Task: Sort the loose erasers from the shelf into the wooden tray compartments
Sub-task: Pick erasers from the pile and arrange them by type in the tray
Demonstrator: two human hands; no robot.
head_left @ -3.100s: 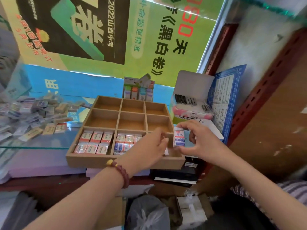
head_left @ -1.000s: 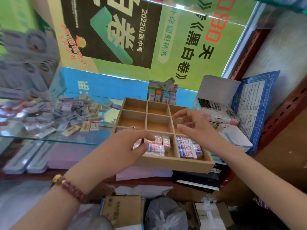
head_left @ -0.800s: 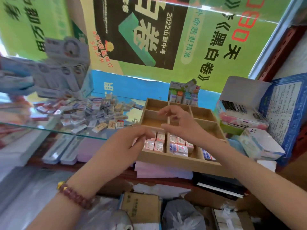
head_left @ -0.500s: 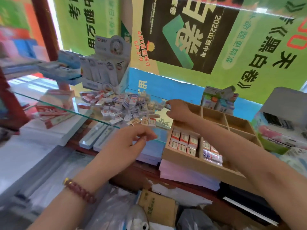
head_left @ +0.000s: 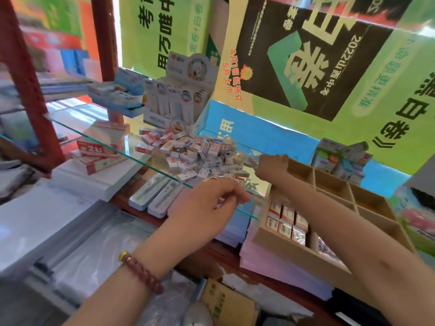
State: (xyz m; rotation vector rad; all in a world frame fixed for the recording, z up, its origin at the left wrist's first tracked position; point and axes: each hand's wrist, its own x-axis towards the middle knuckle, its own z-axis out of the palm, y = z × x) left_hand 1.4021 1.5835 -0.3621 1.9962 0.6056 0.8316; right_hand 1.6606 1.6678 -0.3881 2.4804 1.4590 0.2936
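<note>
A heap of loose wrapped erasers point(head_left: 195, 154) lies on the glass shelf point(head_left: 113, 147). The wooden tray point(head_left: 294, 250) sits lower right on a stack of lilac paper. Its near-left compartment holds red-and-white erasers point(head_left: 284, 220), and the one beside it holds bluish erasers point(head_left: 322, 245). The back compartments look bare. My right hand point(head_left: 270, 163) reaches across the tray to the heap's right edge, with its fingertips blurred among the erasers. My left hand point(head_left: 207, 203) hovers at the shelf's front edge, fingers loosely curled and nothing visible in them.
A white display box point(head_left: 183, 95) stands behind the heap, and red "2B" boxes point(head_left: 98, 149) lie under the glass at left. White pen cases point(head_left: 153, 196) sit below the shelf. A red metal post point(head_left: 23, 90) rises at left. Cartons and plastic bags crowd the floor below.
My view has swung left from the tray to the eraser heap. My right hand left the tray and reached the heap's right edge. My left hand followed to the shelf's front edge.
</note>
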